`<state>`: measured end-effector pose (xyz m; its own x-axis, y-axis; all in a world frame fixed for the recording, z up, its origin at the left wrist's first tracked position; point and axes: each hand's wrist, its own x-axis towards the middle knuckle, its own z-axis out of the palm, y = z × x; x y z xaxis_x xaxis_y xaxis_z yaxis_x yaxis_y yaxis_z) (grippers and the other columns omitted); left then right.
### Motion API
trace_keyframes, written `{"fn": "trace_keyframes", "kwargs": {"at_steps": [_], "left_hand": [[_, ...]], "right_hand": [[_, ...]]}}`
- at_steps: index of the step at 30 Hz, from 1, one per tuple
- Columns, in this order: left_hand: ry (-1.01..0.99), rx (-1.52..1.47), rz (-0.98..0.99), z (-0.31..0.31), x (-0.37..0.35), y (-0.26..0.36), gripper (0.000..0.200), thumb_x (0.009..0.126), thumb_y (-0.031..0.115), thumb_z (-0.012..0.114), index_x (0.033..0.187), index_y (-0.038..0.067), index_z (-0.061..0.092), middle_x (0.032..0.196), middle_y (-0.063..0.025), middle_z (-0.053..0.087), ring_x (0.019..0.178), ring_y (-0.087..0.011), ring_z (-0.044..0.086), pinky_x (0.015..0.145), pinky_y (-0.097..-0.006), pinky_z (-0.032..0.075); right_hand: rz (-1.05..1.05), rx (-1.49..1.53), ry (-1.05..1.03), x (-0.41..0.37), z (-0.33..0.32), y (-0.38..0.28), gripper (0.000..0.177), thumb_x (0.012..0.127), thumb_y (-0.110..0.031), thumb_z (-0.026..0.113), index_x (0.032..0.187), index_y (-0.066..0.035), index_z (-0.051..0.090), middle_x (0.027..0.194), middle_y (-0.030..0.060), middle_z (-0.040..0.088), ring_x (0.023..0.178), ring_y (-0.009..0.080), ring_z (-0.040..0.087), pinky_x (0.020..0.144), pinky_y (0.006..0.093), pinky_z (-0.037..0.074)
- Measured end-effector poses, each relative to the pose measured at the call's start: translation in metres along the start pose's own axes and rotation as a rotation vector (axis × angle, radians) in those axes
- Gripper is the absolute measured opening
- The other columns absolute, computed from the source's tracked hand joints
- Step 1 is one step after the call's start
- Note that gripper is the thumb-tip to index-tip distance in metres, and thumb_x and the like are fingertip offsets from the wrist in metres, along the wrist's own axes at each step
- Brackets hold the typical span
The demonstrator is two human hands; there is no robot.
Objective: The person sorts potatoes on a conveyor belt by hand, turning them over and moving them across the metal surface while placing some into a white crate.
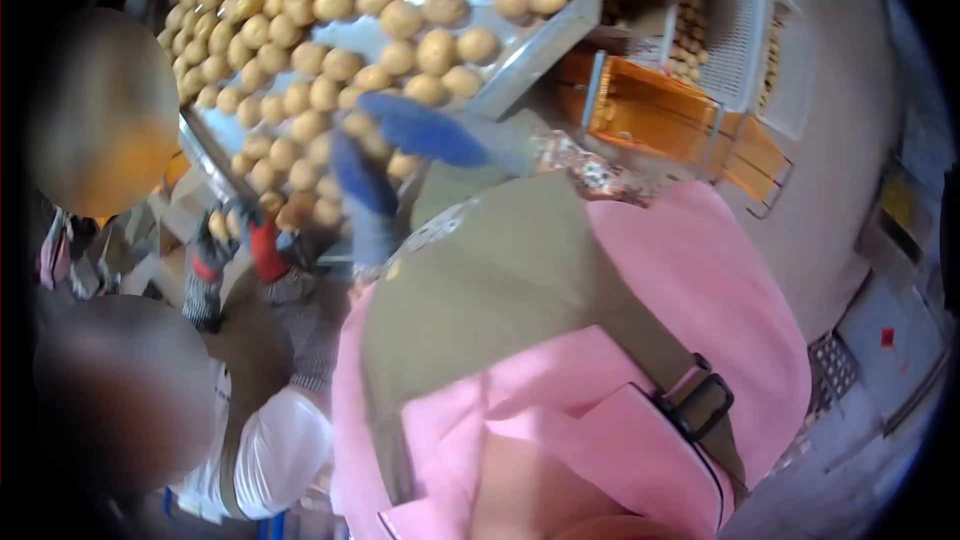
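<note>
My right hand, in a blue glove with a grey cuff, reaches left over the potatoes on a metal sorting table. Its fingers look stretched out and hold nothing that I can see. My left hand, gloved the same way, points up the table with its fingers extended, beside the potatoes near the front edge. Several potatoes lie between and around both hands. Motion blurs the gloves, and the palms face away, so any contact with single potatoes is hidden.
At left, a co-worker's hands in grey-and-red gloves are at the table's edge. Another person stands farther up on the left. Right of the table are an orange crate and white crates, with round produce in and beside them.
</note>
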<state>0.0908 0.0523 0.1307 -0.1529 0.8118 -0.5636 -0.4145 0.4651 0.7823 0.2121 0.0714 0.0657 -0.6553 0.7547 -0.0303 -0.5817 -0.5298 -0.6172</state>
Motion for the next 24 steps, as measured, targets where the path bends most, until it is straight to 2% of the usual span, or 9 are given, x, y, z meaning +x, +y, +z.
{"fn": "trace_keyframes", "kwargs": {"at_steps": [2, 6, 8, 11, 12, 14, 16, 18, 24], "left_hand": [[-0.266, 0.902, 0.543, -0.01, 0.009, 0.001, 0.044, 0.101, 0.014, 0.048, 0.141, -0.002, 0.035, 0.135, -0.0167, 0.048, 0.124, -0.0285, 0.049, 0.103, -0.0391, 0.043], [-0.284, -0.079, -0.142, -0.013, 0.013, 0.017, 0.067, 0.102, 0.054, 0.026, 0.143, 0.002, 0.035, 0.139, -0.0191, 0.047, 0.128, -0.0318, 0.048, 0.109, -0.0444, 0.037], [-0.142, -0.052, 0.013, -0.038, 0.031, -0.002, 0.056, 0.103, 0.043, 0.036, 0.14, 0.001, 0.04, 0.135, -0.0191, 0.051, 0.125, -0.0311, 0.05, 0.105, -0.0427, 0.04], [-0.194, 0.84, 0.448, -0.07, 0.039, -0.034, 0.048, 0.095, 0.011, 0.053, 0.141, 0.001, 0.04, 0.138, -0.0179, 0.05, 0.127, -0.0331, 0.048, 0.105, -0.037, 0.039], [-0.171, 1.487, 0.616, -0.091, 0.042, -0.052, 0.056, 0.097, 0.026, 0.053, 0.147, 0.012, 0.035, 0.148, -0.0175, 0.04, 0.135, -0.0334, 0.039, 0.11, -0.0458, 0.032], [0.075, 1.877, 0.354, -0.109, 0.026, -0.078, 0.071, 0.084, 0.045, 0.061, 0.146, 0.021, 0.034, 0.145, -0.0139, 0.039, 0.134, -0.0322, 0.037, 0.099, -0.0598, 0.033], [0.046, 1.858, 0.295, -0.133, 0.012, -0.086, 0.072, 0.087, 0.043, 0.057, 0.151, 0.027, 0.026, 0.157, -0.0066, 0.025, 0.144, -0.0312, 0.022, 0.107, -0.0629, 0.022], [0.145, 1.541, 0.291, -0.16, 0.009, -0.108, 0.074, 0.093, 0.053, 0.046, 0.154, 0.022, 0.019, 0.159, -0.009, 0.019, 0.146, -0.0364, 0.015, 0.113, -0.0623, 0.01], [0.409, 1.586, 0.0, -0.166, -0.023, -0.099, 0.078, 0.091, 0.054, 0.048, 0.154, 0.017, 0.02, 0.16, -0.0096, 0.016, 0.146, -0.0424, 0.006, 0.114, -0.0572, 0.012]], "right_hand": [[-0.02, 0.025, 0.316, -0.015, 0.007, -0.022, 0.065, 0.092, -0.015, 0.065, 0.146, -0.001, 0.032, 0.148, 0.0122, 0.036, 0.131, 0.015, 0.04, 0.108, 0.0283, 0.036], [-0.324, -0.956, 0.363, -0.024, -0.033, -0.033, 0.075, 0.083, -0.022, 0.077, 0.141, 0.002, 0.037, 0.136, 0.0135, 0.048, 0.119, 0.0217, 0.051, 0.101, 0.0344, 0.044], [-0.39, -0.981, 0.358, -0.028, -0.012, -0.056, 0.074, 0.075, -0.012, 0.083, 0.135, 0.002, 0.042, 0.131, 0.0118, 0.054, 0.116, 0.0192, 0.055, 0.098, 0.0336, 0.048], [-0.34, -0.728, 0.328, -0.028, -0.007, -0.045, 0.075, 0.074, -0.008, 0.084, 0.135, 0.002, 0.043, 0.13, 0.0113, 0.055, 0.116, 0.0202, 0.056, 0.097, 0.0332, 0.048], [-0.424, -0.797, 0.278, -0.03, -0.012, -0.04, 0.07, 0.078, -0.012, 0.081, 0.136, 0.002, 0.043, 0.129, 0.0107, 0.056, 0.116, 0.0204, 0.056, 0.098, 0.0334, 0.047], [-0.5, -0.847, 0.19, -0.029, -0.015, -0.038, 0.067, 0.082, -0.017, 0.078, 0.136, 0.001, 0.043, 0.129, 0.0101, 0.056, 0.116, 0.0207, 0.056, 0.098, 0.0336, 0.047], [0.179, 0.195, 0.405, -0.026, -0.011, -0.049, 0.059, 0.091, -0.031, 0.066, 0.137, -0.003, 0.045, 0.131, 0.0094, 0.052, 0.117, 0.0187, 0.052, 0.099, 0.0368, 0.045], [0.368, -0.034, 0.383, -0.021, -0.013, -0.064, 0.06, 0.094, -0.041, 0.058, 0.139, -0.005, 0.043, 0.133, 0.0092, 0.051, 0.117, 0.0197, 0.053, 0.1, 0.0359, 0.044], [0.361, -1.284, -0.076, 0.006, -0.049, -0.02, 0.054, 0.091, -0.033, 0.061, 0.139, -0.014, 0.045, 0.131, 0.0197, 0.052, 0.116, 0.0348, 0.055, 0.097, 0.0411, 0.045]]}}
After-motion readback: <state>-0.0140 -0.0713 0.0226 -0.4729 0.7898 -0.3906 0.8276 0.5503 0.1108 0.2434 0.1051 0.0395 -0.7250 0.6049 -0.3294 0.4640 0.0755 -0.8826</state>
